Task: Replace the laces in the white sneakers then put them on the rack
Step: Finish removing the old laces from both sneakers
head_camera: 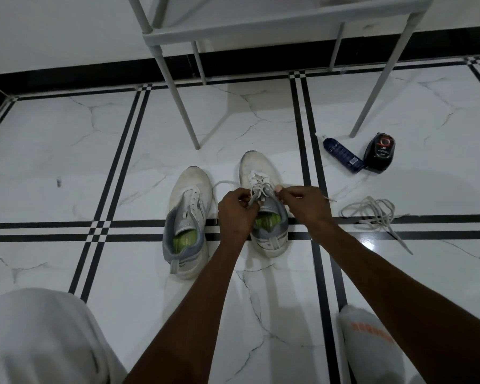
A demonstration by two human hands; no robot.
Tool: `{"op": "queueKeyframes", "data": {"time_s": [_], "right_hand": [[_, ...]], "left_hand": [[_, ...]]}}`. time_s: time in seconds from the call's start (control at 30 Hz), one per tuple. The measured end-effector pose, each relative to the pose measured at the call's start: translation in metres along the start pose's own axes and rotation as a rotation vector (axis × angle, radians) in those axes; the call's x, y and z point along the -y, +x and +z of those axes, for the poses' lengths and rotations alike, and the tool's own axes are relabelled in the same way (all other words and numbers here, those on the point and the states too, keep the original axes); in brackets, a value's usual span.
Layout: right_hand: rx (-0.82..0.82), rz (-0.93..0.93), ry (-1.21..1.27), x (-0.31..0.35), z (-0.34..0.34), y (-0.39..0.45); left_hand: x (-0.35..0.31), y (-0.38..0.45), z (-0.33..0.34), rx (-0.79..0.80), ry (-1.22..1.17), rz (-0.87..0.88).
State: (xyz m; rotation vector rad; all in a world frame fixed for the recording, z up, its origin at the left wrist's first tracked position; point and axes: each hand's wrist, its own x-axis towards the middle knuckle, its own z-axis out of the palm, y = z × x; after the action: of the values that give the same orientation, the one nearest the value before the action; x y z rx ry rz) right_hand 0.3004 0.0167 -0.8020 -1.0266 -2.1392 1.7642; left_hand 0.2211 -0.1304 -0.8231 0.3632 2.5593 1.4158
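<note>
Where black lines cross on white marble-pattern floor (67, 151): two white sneakers, side by side, toes toward wall.

Right sneaker (263, 178): partly laced; criss-cross of lace (257, 187) over tongue, green insole visible behind hands. Left hand (237, 212) over shoe collar, fingers (251, 210) curled, pinching one lace strand just above tongue. Right hand (302, 202) at shoe's outer side, fingers (281, 189) pinching other strand at upper eyelets; loose end trailing past right hand onto floor. Another loop of same lace lying on floor between the two shoes.

Left sneaker (187, 214): just beside right one, not touching hands; eyelets unlaced, tongue exposed, grey collar, green insole.

Loose lace pile (377, 214): tangled on floor to right of right hand, near but apart from it.

Rack (261, 31): pale metal frame, legs on floor beyond shoes, lowest shelf above them; neither shoe on it.

Dark blue bottle (342, 155): lying on its side near rack's right front leg. Black container with red mark (380, 152): touching or just beside bottle; cannot tell which.

Foreground: knee in white cloth (39, 336) lower left; white sock with orange lettering (372, 345) lower right.
</note>
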Motion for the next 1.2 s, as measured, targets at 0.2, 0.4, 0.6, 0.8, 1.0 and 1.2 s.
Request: {"op": "queueKeyframes", "data": {"time_s": [0.2, 0.4, 0.6, 0.8, 1.0, 1.2], "right_hand": [[0.191, 0.057, 0.114, 0.003, 0.009, 0.011], [0.266, 0.063, 0.1, 0.016, 0.01, 0.012], [0.335, 0.356, 0.247, 0.038, 0.001, 0.015], [0.066, 0.425, 0.956, 0.046, -0.054, 0.042], [0.037, 0.481, 0.338, 0.039, -0.074, 0.048], [0.325, 0.18, -0.508, 0.036, -0.037, 0.027]], "left_hand": [[0.0, 0.0, -0.003, 0.046, -0.035, -0.007], [-0.003, -0.003, -0.007, 0.08, -0.26, -0.115], [-0.051, 0.007, -0.019, 0.187, -0.575, -0.522], [-0.035, 0.056, -0.083, -0.191, -1.083, -0.631], [-0.026, 0.063, -0.086, -0.28, -0.244, -0.711], [-0.035, 0.0, -0.032, -0.2, 0.243, 0.065]]}}
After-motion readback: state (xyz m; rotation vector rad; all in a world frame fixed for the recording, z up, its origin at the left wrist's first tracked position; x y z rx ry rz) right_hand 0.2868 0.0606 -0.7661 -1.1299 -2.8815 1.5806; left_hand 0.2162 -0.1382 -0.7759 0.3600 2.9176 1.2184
